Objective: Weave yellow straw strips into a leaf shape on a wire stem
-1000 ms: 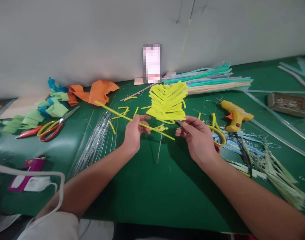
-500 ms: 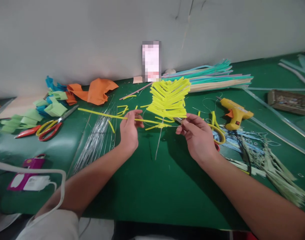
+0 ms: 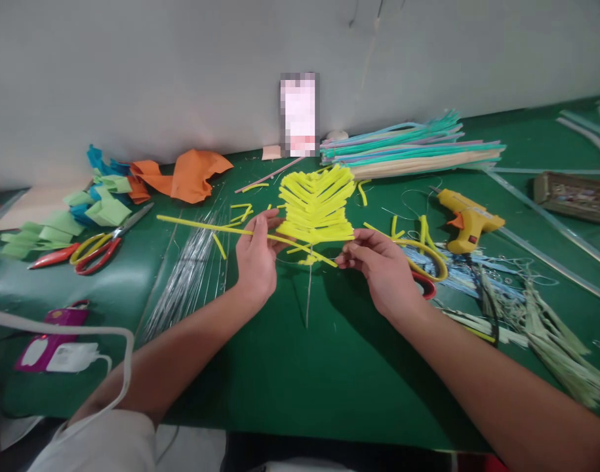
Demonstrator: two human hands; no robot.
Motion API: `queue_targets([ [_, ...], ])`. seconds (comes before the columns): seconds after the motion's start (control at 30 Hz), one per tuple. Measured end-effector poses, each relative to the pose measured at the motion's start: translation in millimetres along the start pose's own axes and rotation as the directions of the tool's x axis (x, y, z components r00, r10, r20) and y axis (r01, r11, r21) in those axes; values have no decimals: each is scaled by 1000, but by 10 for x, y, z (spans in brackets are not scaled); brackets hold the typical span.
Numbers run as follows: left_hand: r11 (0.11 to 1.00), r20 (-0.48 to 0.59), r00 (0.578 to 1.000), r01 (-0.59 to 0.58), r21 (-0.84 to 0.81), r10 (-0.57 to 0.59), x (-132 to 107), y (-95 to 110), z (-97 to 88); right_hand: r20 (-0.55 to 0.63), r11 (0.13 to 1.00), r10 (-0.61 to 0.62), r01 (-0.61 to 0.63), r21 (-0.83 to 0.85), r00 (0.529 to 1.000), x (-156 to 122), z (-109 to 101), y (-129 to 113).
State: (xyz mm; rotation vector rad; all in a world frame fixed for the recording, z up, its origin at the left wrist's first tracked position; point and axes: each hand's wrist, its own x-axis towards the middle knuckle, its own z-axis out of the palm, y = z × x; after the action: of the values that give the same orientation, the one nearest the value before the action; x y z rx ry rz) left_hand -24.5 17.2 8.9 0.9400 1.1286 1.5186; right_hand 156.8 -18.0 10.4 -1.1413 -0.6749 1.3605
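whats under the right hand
A pair of scissors with yellow and red loop handles lies on the green table mat partly beneath the right hand; its blades are covered, so they cannot be seen.

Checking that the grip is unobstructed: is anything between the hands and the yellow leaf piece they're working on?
Nothing visible. The left hand and right hand pinch the long yellow strip crossing the base of the yellow leaf piece, above its wire stem, with nothing between.

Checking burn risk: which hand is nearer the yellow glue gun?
Right. Right hand sits left of the glue gun, not touching; left hand, holding a yellow strip, is farther, beyond the yellow leaf piece.
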Motion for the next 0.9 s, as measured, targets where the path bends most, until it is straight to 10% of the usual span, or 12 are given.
queue_targets([
  [0.63,998,142,990,30,-46,-24,-47,-42,26,67,1000,18,-17,-18,998,1,-1,36],
  [0.9,971,232,944,213,111,-233,-72,-20,48,8,999,-5,5,36,1000,32,-14,51],
])
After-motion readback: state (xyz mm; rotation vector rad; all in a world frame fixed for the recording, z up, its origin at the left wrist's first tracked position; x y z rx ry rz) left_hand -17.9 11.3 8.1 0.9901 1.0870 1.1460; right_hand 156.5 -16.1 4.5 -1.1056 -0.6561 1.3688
